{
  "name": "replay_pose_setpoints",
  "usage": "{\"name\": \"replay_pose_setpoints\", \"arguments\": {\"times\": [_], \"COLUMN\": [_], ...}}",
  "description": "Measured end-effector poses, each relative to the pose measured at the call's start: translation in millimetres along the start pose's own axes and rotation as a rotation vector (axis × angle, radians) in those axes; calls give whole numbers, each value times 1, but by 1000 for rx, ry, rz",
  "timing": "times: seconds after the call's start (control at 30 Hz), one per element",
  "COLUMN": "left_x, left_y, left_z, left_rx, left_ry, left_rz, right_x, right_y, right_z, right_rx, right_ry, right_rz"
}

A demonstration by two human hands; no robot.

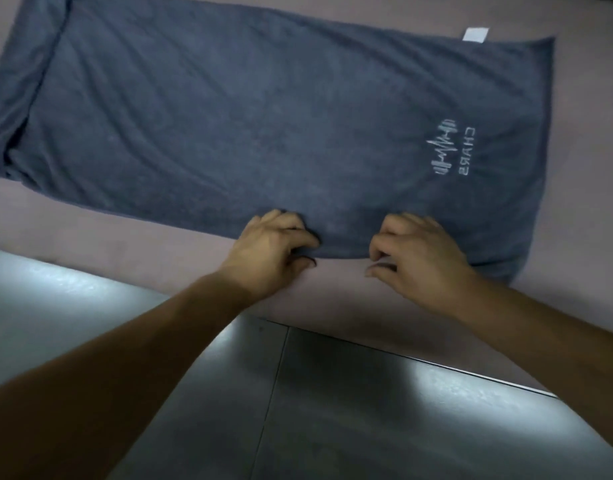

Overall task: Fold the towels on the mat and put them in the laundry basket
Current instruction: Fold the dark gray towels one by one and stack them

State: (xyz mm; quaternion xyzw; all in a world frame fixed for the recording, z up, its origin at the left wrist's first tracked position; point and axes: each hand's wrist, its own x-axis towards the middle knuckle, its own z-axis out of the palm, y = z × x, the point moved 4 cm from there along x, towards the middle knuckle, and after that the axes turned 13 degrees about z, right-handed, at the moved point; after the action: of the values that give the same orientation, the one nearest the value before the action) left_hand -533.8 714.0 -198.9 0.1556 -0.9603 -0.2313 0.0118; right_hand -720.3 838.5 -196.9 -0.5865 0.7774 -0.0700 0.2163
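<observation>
The pale pink mat (90, 237) fills the upper two thirds of the frame and lies on a grey tiled floor (333, 410) that takes up the bottom. The blue-grey towel (229, 116) is spread across the mat from the upper left corner to the right side. It is mostly flat with shallow ripples, and its left end is turned over on itself in a loose fold. It looks like soft, limp terry, light enough to lift with fingertips, and it will probably sag and drag wherever it is not held (a single pinch would let the far corners trail). Both hands are on the near long edge at lower centre. The left grip (277, 244) curls its fingers over the hem and pinches it. The right grip (419, 254), near it, nips the same hem between thumb and curled fingers. Holds nearer that edge's two corners would likely control the cloth better. A printed logo (454, 150) sits toward the right end, and a small white label (475, 34) sticks out at the upper right edge
</observation>
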Motion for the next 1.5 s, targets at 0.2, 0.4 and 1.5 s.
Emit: {"name": "replay_pose_setpoints", "arguments": {"times": [0.2, 0.4, 1.5], "left_x": [17, 33, 35], "left_y": [6, 25, 46], "left_z": [6, 10, 22], "left_rx": [-184, -201, -85], "left_ry": [-72, -2, 97], "left_rz": [-28, -27, -91], "right_x": [-20, -26, -70], "right_y": [34, 46, 77], "right_z": [0, -5, -3], "right_rx": [100, 116, -23], "right_ry": [54, 151, 97], "right_rz": [105, 202, 96]}}
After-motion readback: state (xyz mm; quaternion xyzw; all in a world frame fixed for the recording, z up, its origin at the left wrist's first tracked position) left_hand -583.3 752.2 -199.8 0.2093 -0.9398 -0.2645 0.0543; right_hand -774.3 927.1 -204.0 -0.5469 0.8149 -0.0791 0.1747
